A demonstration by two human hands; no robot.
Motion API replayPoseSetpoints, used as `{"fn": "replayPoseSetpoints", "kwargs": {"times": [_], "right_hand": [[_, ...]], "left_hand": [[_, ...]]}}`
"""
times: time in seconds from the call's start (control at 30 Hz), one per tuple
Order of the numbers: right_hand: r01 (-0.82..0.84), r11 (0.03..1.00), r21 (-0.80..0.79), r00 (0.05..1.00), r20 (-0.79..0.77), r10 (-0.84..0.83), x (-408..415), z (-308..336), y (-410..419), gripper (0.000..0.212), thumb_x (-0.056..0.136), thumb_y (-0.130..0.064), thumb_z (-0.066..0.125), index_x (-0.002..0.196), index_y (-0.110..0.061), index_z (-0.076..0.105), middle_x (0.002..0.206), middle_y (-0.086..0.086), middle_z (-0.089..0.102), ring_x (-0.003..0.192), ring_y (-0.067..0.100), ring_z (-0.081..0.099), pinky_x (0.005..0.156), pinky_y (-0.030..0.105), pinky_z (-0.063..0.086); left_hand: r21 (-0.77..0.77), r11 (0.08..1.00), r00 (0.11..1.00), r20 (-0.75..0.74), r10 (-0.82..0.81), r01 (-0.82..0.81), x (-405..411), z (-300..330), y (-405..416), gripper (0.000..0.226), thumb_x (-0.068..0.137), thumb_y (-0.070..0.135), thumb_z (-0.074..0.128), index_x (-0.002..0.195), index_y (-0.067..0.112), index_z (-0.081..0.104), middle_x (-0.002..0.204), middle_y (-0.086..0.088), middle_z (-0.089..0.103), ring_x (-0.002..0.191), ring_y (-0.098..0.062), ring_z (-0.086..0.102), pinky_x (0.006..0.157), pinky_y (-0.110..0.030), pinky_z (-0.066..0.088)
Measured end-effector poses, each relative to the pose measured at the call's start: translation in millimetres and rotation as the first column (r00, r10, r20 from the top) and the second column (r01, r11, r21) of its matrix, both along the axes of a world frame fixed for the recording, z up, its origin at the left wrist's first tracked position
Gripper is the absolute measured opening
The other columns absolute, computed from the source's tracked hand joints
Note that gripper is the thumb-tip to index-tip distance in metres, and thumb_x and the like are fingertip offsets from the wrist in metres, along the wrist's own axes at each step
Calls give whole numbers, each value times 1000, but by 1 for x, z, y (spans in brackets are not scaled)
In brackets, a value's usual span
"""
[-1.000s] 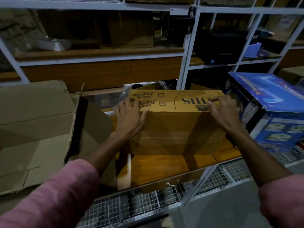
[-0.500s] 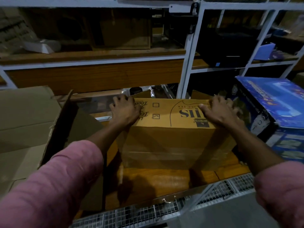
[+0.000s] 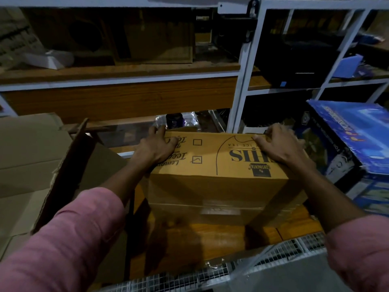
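Two hands: both set on the top of one carton (image 3: 219, 182), well apart, one at each far corner.
Left hand (image 3: 155, 147): fingers hooked over the far left corner, thumb lying on the printed top; pink sleeve (image 3: 69, 239) pushed up the forearm.
Right hand (image 3: 277, 146): fingers bent and clamped on the far right edge, palm on the top.
Carton: brown, closed, upright on the wooden shelf board (image 3: 189, 245) (its print reads upside down from here).
To its left: an open cardboard box (image 3: 31, 165), its flap (image 3: 63, 175) just beside the carton.
To its right: a blue box (image 3: 357, 131), near.
Behind: a dark jar in clear wrap (image 3: 174, 121) and a white upright (image 3: 237, 91).
Front: wire mesh (image 3: 305, 245) along the board's edge.
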State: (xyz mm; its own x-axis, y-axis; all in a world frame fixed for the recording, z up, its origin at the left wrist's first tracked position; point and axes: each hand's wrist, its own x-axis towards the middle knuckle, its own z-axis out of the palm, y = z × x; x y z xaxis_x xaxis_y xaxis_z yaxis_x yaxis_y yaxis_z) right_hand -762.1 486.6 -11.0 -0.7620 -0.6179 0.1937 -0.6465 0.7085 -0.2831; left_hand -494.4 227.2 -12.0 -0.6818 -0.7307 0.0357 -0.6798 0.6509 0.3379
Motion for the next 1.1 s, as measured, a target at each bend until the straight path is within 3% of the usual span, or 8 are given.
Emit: {"fn": "replayPoseSetpoints", "kwargs": {"times": [0.27, 0.43, 0.57, 0.7, 0.83, 0.97, 1.1], "right_hand": [[6, 998, -64, 998, -68, -10, 30, -2, 30, 72, 89, -79, 30, 138, -27, 41, 142, 12, 44, 130, 35, 42, 105, 67, 29], [15, 994, -109, 989, -148, -31, 67, -3, 63, 70, 91, -77, 26, 138, -28, 41, 136, 12, 44, 129, 35, 41, 106, 67, 29], [55, 989, -139, 979, -190, -81, 102, -11, 93, 66, 93, -76, 28, 136, -29, 44, 130, 10, 43, 127, 34, 40, 103, 67, 32], [75, 982, -175, 967, -229, -114, 142, -27, 125, 60, 94, -73, 35, 136, -31, 43, 129, 6, 38, 127, 31, 36, 104, 67, 30], [71, 985, -160, 971, -216, -105, 162, -45, 140, 59, 95, -71, 36, 136, -29, 40, 134, 4, 35, 131, 31, 31, 105, 70, 28], [53, 993, -103, 983, -167, -70, 166, -61, 143, 63, 93, -73, 32, 136, -27, 39, 137, 10, 37, 131, 36, 33, 107, 70, 25], [-13, 984, 177, 999, -39, 20, 169, -84, 137, 56, 96, -63, 44, 137, -27, 39, 141, 14, 37, 129, 38, 37, 109, 64, 27]], "left_hand": [[-90, 996, 990, -140, -10, -2, 34, 2, 32, 70, 96, 66, 37, 149, 20, 35, 147, -12, 33, 123, -41, 47, 86, -43, 43], [-109, 994, 956, -293, -14, -19, 68, -6, 62, 65, 94, 68, 37, 142, 23, 39, 138, -5, 37, 116, -33, 50, 80, -42, 42], [-121, 992, 928, -372, -5, -44, 102, -15, 96, 59, 94, 66, 42, 139, 28, 37, 139, 1, 33, 124, -27, 43, 83, -46, 45], [-153, 987, 901, -433, -24, -47, 135, -34, 123, 63, 92, 68, 49, 139, 29, 35, 146, 1, 28, 121, -27, 43, 78, -39, 43], [-77, 994, 889, -457, 34, -77, 155, -53, 140, 67, 89, 66, 54, 142, 31, 32, 149, 3, 24, 125, -28, 38, 86, -48, 49], [-37, 999, 939, -345, 17, -32, 159, -65, 143, 71, 89, 60, 60, 143, 23, 32, 147, -4, 27, 132, -31, 31, 96, -50, 44], [-146, 987, 998, 31, -57, 61, 153, -81, 132, 61, 91, 64, 51, 135, 21, 44, 143, -12, 42, 140, -40, 25, 112, -54, 29]]}}
